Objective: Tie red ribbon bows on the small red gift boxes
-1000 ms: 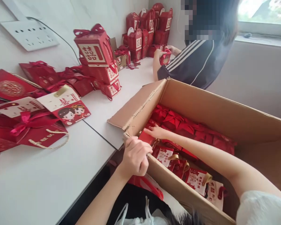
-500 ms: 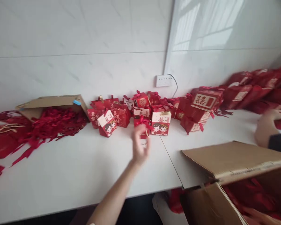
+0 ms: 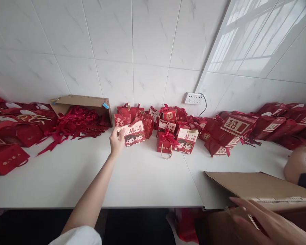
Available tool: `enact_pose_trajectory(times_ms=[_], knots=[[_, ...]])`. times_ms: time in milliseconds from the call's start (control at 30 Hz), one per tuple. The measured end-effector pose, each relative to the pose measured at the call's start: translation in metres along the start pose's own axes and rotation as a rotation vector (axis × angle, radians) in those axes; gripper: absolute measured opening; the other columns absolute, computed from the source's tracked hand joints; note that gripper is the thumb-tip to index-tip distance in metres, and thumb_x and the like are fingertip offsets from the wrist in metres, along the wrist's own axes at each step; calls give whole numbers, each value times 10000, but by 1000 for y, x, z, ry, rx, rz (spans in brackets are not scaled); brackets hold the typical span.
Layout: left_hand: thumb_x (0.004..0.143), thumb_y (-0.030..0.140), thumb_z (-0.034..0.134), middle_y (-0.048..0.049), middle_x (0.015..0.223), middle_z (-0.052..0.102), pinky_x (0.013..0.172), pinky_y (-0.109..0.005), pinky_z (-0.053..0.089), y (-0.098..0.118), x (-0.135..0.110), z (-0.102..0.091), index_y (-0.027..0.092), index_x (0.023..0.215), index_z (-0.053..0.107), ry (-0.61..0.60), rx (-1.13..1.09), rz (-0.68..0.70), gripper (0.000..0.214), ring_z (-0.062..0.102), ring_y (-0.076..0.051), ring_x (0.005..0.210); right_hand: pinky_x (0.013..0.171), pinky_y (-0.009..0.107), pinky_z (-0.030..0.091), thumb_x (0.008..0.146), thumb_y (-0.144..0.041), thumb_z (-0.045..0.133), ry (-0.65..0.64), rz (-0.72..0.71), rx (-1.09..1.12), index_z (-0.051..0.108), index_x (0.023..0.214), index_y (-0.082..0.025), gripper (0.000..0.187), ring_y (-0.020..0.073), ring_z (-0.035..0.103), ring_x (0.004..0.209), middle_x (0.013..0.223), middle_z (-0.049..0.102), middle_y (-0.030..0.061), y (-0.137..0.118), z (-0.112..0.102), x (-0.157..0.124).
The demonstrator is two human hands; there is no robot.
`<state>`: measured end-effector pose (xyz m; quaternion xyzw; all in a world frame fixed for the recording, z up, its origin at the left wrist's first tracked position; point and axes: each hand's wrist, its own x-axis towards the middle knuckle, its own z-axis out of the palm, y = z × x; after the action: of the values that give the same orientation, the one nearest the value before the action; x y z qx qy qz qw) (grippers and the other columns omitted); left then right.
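Note:
My left hand (image 3: 117, 141) is closed on the left edge of a red-and-white gift box (image 3: 134, 134) printed with two cartoon figures. The box is tilted, in front of several red gift bags (image 3: 127, 110). To its right stand a small red gift box (image 3: 164, 144) with a bow and a rope handle, and another red-and-white gift box (image 3: 186, 139). At lower right my right hand (image 3: 265, 221), slightly blurred, is open over the flaps of a cardboard box (image 3: 257, 183), fingers apart and holding nothing I can see.
An open carton (image 3: 79, 99) on its side spills red ribbons (image 3: 79, 119). Red gift boxes (image 3: 20, 132) are heaped at left, more red boxes (image 3: 280, 119) at right. Another person's hand (image 3: 297, 165) is at the right edge. A power strip (image 3: 193, 98) is on the wall.
My left hand has moved left from the small bowed box and now grips the red-and-white gift box. My right hand has risen out of the cardboard box. The view has shifted.

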<state>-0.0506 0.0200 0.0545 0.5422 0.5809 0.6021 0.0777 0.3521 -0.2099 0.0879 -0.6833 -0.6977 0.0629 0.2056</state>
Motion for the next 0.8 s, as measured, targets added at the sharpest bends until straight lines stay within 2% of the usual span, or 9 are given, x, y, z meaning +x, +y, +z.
enact_pose_trajectory(times_ms=[100, 233, 333, 400, 467, 567, 633, 700, 800], knots=[[861, 425, 440, -63, 871, 649, 745, -277, 477, 31, -55, 5, 182, 871, 553, -102, -167, 129, 268, 610, -185, 844, 754, 444, 544, 848, -547, 428, -187, -141, 25, 603, 1026, -338, 325, 294, 673, 912, 1035, 678, 100, -28, 10, 19], [880, 434, 434, -62, 794, 649, 693, -282, 494, 60, -126, 36, 186, 802, 577, -620, -391, 245, 297, 618, -178, 761, 830, 392, 516, 886, -447, 467, -107, -309, 170, 518, 1164, -242, 350, 250, 630, 976, 1128, 602, 106, -66, 26, 63], [891, 424, 413, -56, 764, 645, 634, -275, 490, 68, -153, 59, 183, 794, 559, -788, -416, 223, 298, 611, -173, 705, 746, 341, 523, 918, -354, 415, -53, -316, 279, 587, 938, -215, 222, 205, 632, 833, 924, 628, 79, -74, 45, 83], [891, 418, 417, -45, 742, 635, 625, -267, 481, 69, -156, 67, 181, 784, 543, -817, -420, 218, 289, 606, -168, 691, 705, 327, 521, 910, -323, 416, 29, -284, 313, 579, 868, -206, 205, 191, 623, 782, 857, 611, 69, -71, 53, 88], [887, 417, 430, -35, 721, 626, 623, -261, 473, 68, -153, 70, 178, 771, 534, -847, -418, 216, 285, 604, -166, 685, 698, 330, 522, 869, -314, 474, 102, -256, 320, 553, 973, -192, 179, 200, 624, 824, 926, 599, 86, -64, 55, 88], [883, 413, 438, -44, 743, 636, 638, -272, 474, 66, -148, 70, 170, 794, 543, -868, -403, 204, 279, 611, -180, 709, 721, 352, 515, 793, -255, 542, 25, -217, 268, 518, 1049, -172, 270, 210, 632, 822, 945, 623, 95, -55, 48, 84], [881, 411, 442, -56, 776, 649, 653, -285, 483, 66, -145, 69, 163, 852, 562, -879, -396, 192, 277, 622, -193, 735, 731, 350, 505, 788, -218, 524, -43, -189, 247, 552, 914, -184, 133, 197, 632, 780, 873, 653, 72, -52, 45, 82], [876, 411, 456, -66, 828, 668, 669, -296, 499, 70, -139, 67, 165, 917, 581, -926, -381, 177, 279, 639, -208, 776, 723, 330, 500, 809, -224, 498, -15, -162, 301, 553, 836, -200, 65, 185, 635, 783, 857, 668, 56, -54, 45, 83], [854, 406, 506, -66, 947, 683, 727, -317, 522, 86, -127, 62, 192, 952, 611, -1051, -319, 163, 258, 652, -226, 874, 705, 324, 503, 798, -274, 541, 104, -92, 448, 519, 986, -231, 195, 188, 646, 813, 845, 680, 25, -61, 51, 86]])
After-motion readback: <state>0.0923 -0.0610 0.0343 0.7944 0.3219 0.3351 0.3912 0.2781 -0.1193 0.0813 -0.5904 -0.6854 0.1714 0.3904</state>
